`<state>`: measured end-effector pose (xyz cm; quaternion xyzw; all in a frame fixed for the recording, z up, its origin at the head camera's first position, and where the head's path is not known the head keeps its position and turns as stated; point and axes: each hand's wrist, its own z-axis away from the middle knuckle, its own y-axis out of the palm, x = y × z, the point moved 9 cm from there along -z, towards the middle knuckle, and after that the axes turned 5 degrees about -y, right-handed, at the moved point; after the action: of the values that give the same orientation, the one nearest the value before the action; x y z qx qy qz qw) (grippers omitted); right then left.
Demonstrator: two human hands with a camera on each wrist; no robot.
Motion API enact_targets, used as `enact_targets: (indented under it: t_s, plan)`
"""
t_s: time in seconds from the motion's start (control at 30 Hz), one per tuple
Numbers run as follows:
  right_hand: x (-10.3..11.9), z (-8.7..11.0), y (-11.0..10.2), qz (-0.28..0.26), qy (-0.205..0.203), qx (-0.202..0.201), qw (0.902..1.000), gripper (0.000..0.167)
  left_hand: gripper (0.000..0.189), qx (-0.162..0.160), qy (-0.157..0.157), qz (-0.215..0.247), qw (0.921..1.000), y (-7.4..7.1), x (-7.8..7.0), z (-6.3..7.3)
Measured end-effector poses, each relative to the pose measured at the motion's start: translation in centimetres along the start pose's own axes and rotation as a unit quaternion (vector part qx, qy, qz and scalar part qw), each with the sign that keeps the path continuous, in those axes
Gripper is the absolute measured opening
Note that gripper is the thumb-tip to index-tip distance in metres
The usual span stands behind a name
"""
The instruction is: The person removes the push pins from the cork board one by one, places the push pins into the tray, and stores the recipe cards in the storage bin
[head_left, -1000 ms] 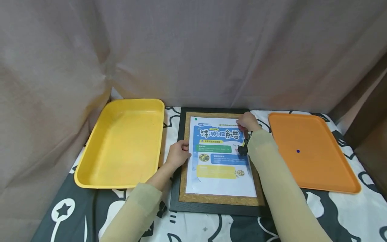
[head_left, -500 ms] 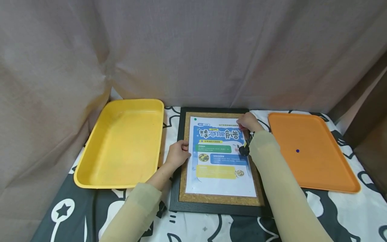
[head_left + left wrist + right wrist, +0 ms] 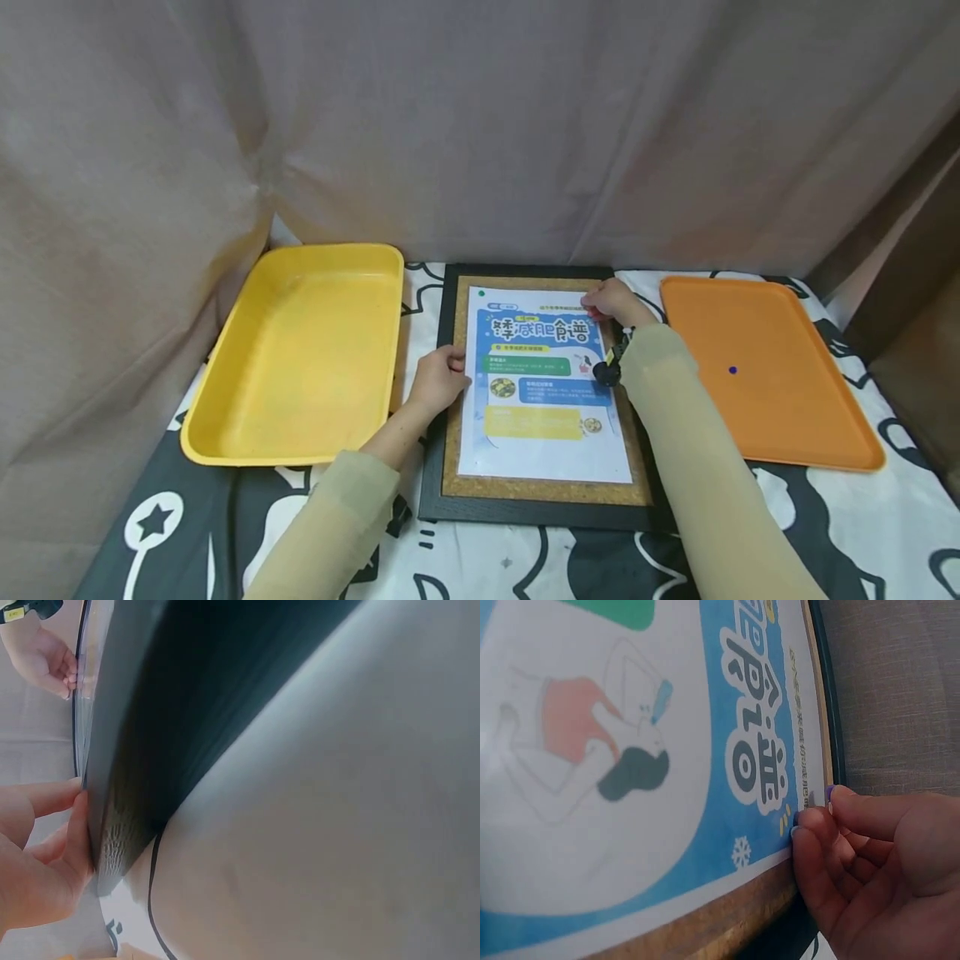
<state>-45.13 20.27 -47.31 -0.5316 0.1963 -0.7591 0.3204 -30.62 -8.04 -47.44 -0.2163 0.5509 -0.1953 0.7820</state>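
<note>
A printed paper sheet (image 3: 540, 457) lies on a cork board (image 3: 525, 490) in a black frame (image 3: 540, 515). A green tack (image 3: 482, 293) sits at the sheet's top left corner. My left hand (image 3: 437, 379) rests its fingertips at the left edge of frame and sheet; in the left wrist view the fingers (image 3: 58, 796) touch the frame's side. At the top right corner of the sheet, my right hand (image 3: 617, 302) pinches thumb and fingers together. Small purple bits (image 3: 830, 793) show at those tips, seemingly a thumbtack, mostly hidden by the fingers.
An orange tray (image 3: 780, 417) stands to the right, with one blue tack (image 3: 732, 370) on it. To the left stands a deep yellow tray (image 3: 292, 358). A patterned cloth (image 3: 480, 558) covers the table, and a grey-brown curtain (image 3: 450, 125) hangs directly behind.
The hands stay at the same places on the board and sheet. The whole view shifts slightly, and the right wrist moves a little away from the sheet's printed side.
</note>
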Motion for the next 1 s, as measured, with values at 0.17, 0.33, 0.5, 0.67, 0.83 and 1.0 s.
enact_targets:
  t_s: [0.17, 0.33, 0.5, 0.67, 0.83, 1.0]
  plan:
    - [0.0, 0.0, 0.5, -0.029, -0.005, -0.007, 0.9996, 0.027, 0.040, -0.001, -0.004, 0.005, 1.0000, 0.0, 0.4, -0.4]
    - [-0.1, 0.3, 0.4, -0.084, -0.022, -0.008, 0.9962, 0.029, 0.040, 0.000, 0.001, 0.009, 1.0000, 0.1, 0.6, -0.8]
    - [0.0, 1.0, -0.7, -0.122, -0.028, -0.013, 0.9920, 0.033, 0.040, -0.006, 0.004, 0.002, 1.0000, -0.1, 0.5, -1.3]
    - [0.4, 2.3, -1.7, -0.137, -0.040, -0.012, 0.9896, 0.035, 0.040, -0.009, 0.004, 0.001, 0.9999, -0.3, 0.4, -1.2]
    - [0.4, 3.3, -2.5, -0.157, -0.047, -0.002, 0.9864, 0.034, 0.040, -0.006, -0.001, 0.002, 1.0000, -0.2, 0.4, -1.1]
    - [0.1, 3.9, -3.4, -0.149, -0.051, 0.003, 0.9875, 0.034, 0.040, -0.004, -0.004, 0.002, 1.0000, -0.1, 0.4, -1.1]
